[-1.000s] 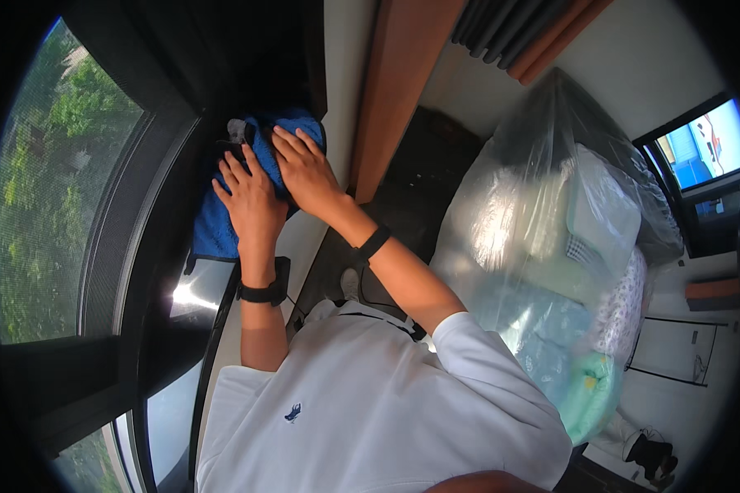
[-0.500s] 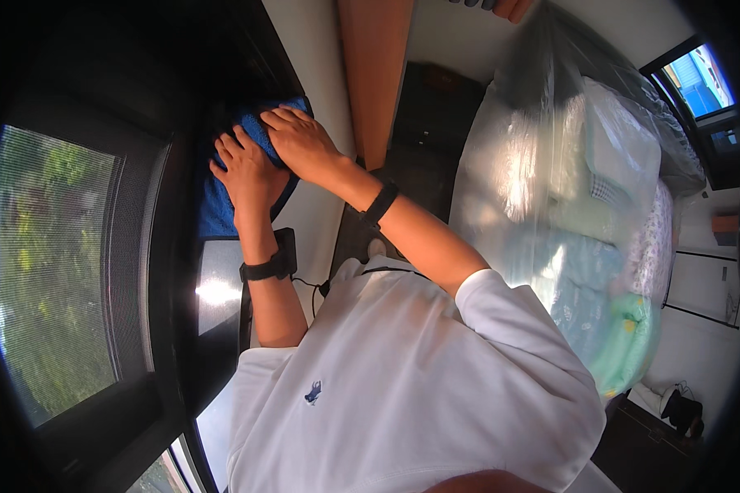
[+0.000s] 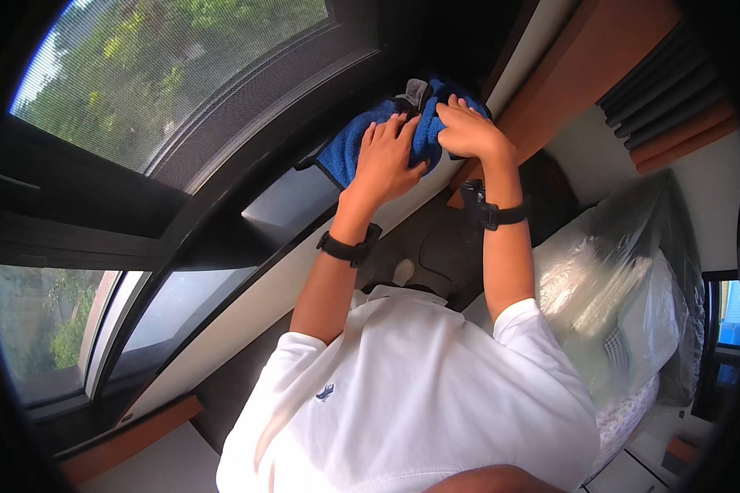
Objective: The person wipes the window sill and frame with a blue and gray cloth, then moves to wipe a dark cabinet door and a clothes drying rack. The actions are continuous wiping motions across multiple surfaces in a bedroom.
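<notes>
A fluffy blue cloth [image 3: 352,146] with a dark edge lies bunched on the dark window sill. My left hand [image 3: 384,160] rests on it, palm down, fingers stretched out and apart. To its right, my right hand [image 3: 471,135] has its fingers bent into a raised part of the same cloth. Between the hands, a small grey piece of fabric [image 3: 416,90] shows at the top of the cloth; whether it is part of it I cannot tell. Black straps with small boxes sit on both wrists.
A screened window [image 3: 173,74] rises beyond the sill at the left. A glossy sill surface [image 3: 292,201] catches light nearer me. An orange-brown wooden post [image 3: 575,74] stands right of the cloth. Plastic-wrapped bedding [image 3: 592,304] is piled at the right, below dark curtains [image 3: 666,82].
The view has turned, so window and sill now slant across the upper left. My hands have moved apart, and the cloth is more bunched, with a grey piece showing.
</notes>
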Demonstrator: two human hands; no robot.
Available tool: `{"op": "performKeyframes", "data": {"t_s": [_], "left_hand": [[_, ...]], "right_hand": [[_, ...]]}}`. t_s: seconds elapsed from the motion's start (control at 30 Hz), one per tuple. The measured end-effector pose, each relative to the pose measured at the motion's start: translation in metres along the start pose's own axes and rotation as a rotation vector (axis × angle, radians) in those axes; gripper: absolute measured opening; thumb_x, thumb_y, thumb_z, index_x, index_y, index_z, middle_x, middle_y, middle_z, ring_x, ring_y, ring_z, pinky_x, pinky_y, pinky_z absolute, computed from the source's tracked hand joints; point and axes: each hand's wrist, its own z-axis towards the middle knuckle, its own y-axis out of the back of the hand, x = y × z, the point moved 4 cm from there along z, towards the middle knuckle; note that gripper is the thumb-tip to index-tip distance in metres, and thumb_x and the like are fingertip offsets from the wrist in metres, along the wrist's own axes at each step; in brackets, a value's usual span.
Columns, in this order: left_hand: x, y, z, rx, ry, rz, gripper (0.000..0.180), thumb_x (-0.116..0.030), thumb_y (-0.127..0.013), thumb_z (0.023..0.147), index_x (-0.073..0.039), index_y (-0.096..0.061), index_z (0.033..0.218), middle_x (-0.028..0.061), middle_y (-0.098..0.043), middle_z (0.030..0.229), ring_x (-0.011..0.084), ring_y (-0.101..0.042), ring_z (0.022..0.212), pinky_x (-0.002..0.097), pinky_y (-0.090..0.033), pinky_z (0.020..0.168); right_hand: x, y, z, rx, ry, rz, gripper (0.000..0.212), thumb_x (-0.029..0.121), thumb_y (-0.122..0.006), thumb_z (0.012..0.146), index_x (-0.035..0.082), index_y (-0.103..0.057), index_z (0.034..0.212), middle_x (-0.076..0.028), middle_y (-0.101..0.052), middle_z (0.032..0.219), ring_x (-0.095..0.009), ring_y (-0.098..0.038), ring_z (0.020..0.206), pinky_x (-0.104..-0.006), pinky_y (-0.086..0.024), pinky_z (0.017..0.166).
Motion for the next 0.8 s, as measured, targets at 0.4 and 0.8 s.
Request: {"op": "performKeyframes", "data": {"t_s": [0.4,0.8], "left_hand": [[0.026,0.052,-0.078,-0.064,0.355,-0.034,0.082,-0.023,-0.079,0.083,-0.010,-0.040,0.153,0.0296,-0.042,0.150,0.0446,-0.037,0.143,0.0511,-0.029,0.119],[0.018,0.065,0.019,-0.372,0.459,-1.196,0.089,0.001,-0.077,0.080,-0.011,-0.032,0.157,0.0203,-0.045,0.148,0.0309,-0.054,0.130,0.0411,-0.045,0.107]], "right_hand": [[0.063,-0.037,0.021,-0.578,0.312,0.071,0.049,0.005,-0.055,0.079,0.006,-0.059,0.128,-0.019,-0.066,0.127,-0.039,-0.059,0.123,-0.0479,-0.045,0.105],[0.052,0.034,0.012,-0.114,0.273,1.376,0.063,0.057,-0.034,0.106,0.012,-0.051,0.147,-0.013,-0.055,0.146,-0.025,-0.051,0.136,-0.0405,-0.038,0.115]]}}
